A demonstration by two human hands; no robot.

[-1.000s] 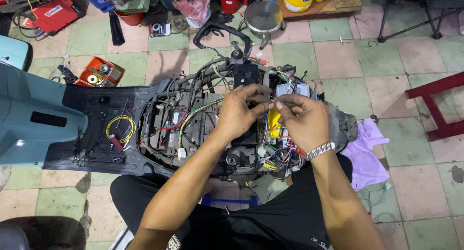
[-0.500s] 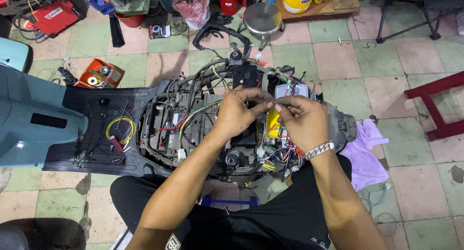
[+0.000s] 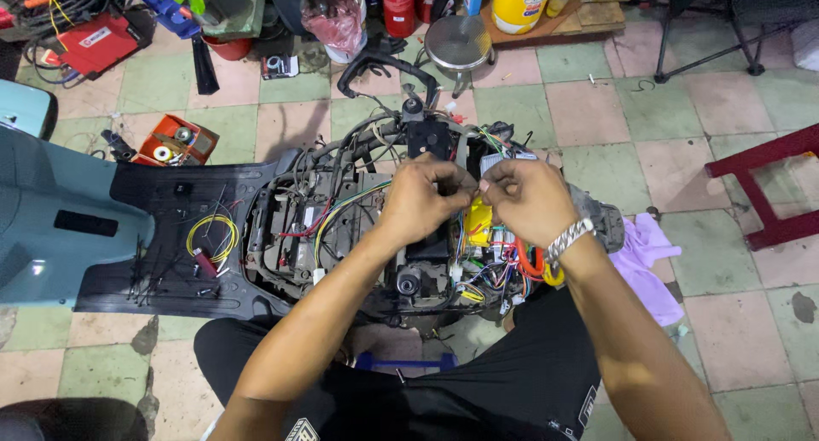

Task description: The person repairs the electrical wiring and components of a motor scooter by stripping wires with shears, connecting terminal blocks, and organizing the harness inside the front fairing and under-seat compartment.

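Left hand (image 3: 424,200) curled nearly closed, fingertips pinching at something small between the two hands, too small and too hidden to name; probably a thin wire. Right hand (image 3: 531,200) likewise curled, thumb and forefinger pressed together just beside the left fingertips, knuckles up, metal watch band (image 3: 569,238) at the wrist. Both held close together, almost touching, directly over the opened front of a scooter (image 3: 358,228) lying stripped on the tiled floor (image 3: 597,108).

Wiring bundle (image 3: 490,258) right under the hands: yellow, green, blue and white leads, a yellow block (image 3: 479,222) just below the right thumb, an orange loop (image 3: 533,262) under the right wrist. Black bracket (image 3: 429,138) just beyond the fingers. Green and red leads (image 3: 337,215) running off to the left across the frame's inner tray. Yellow wire coil (image 3: 213,235) on the black footboard (image 3: 171,236), well apart from the hands. Pale blue body panel (image 3: 51,211) at far left.

Lilac rag (image 3: 648,258) on the floor near the right forearm. Red stool leg (image 3: 759,189) at far right. Small red box of parts (image 3: 175,140) beyond the footboard, round metal stool (image 3: 458,42) and yellow jug (image 3: 522,2) further back. Black shorts (image 3: 478,390) at the bottom edge.
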